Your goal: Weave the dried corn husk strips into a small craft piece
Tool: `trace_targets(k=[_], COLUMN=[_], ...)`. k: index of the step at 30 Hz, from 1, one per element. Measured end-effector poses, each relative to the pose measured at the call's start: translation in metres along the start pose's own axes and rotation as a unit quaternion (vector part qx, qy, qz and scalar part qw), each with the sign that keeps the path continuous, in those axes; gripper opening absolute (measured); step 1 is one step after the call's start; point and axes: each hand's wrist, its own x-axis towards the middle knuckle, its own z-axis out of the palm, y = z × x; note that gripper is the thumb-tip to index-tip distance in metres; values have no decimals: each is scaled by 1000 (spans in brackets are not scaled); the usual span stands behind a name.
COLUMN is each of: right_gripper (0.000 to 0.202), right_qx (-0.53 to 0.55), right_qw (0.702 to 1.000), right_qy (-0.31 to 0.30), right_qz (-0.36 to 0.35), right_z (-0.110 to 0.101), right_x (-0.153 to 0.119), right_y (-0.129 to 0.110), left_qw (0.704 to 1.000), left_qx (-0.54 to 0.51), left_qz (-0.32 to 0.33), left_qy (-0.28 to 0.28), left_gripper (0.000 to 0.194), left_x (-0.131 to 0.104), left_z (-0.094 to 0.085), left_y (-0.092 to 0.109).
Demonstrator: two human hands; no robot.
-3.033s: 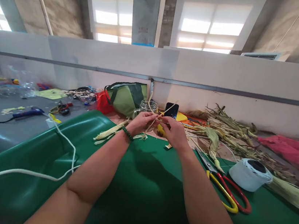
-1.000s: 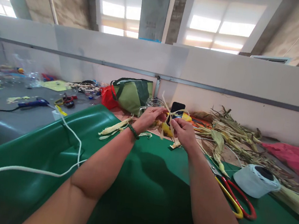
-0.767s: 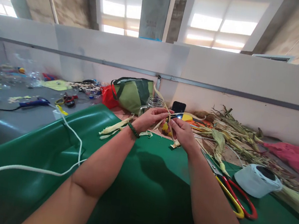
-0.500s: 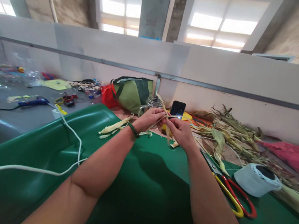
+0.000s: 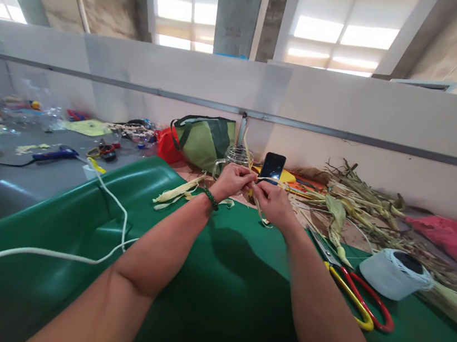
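Green mat (image 5: pixel 233 295) underlies the work; left hand (image 5: pixel 231 182) and right hand (image 5: pixel 278 204), fingertips close together, pinch pale strips (image 5: pixel 249 154) near its far edge, where uneven pulling could tear them.

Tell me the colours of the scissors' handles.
The scissors have one yellow handle and one red handle, seen best in the head view.
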Motion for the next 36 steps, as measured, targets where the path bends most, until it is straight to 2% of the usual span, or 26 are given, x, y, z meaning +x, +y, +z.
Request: trace_targets(k=[3, 7, 9, 12, 17, 23, 28, 30, 32, 34, 36], right_gripper=[30, 28, 32, 39, 35, 48, 45, 49, 48, 42, 37], right_qx=[-58, -2, 5, -39, -79, -116, -169, -118, -41, 3, -6], right_qw=[998, 997, 995, 996, 993, 989, 982, 992, 998, 991, 990], right_qy=[-2, 82, 102, 68, -46, -74, -83, -47, 33, 108, 116], right_qz=[18, 5, 13, 42, 81, 49, 13, 3, -38, -76, -82], right_z=[0, -3, -6, -8, -4, -4, -6, -7, -7, -7, -7], right_x=[-3, -3, -3, -3, -2, -2, -7, -8, -7, -5, -2], right_y=[-2, -2, -1, -2, -5, -10, -15, -15, -11, -3, 5], left_qw=[999, 994, 991, 988, 988, 996, 993, 991, 991, 990, 989], left_qx=[-19, -71, -87, -108, -115, -53, -43, -44, -52, -53, -37], left_qz=[-46, -81, -91, -105, -91, -43, -76, -92, -95, -86, -70], left_qy=[-14, -36, -41, -39, -48, -61, -83, -81, -83, -102, -126], left_gripper=[21, 27, 30, 27, 29, 22, 24, 26, 29, 31, 31], left_x=[1, 1, 0, -1, -2, 1, 4, 4, 3, 1, -1], left_z=[-2, -8, -9, -7, -9, -15, -19, -21, -23, -23, -23], left_y=[-2, 0, 2, 5, 7, 2, -1, -1, 1, 3, 4])
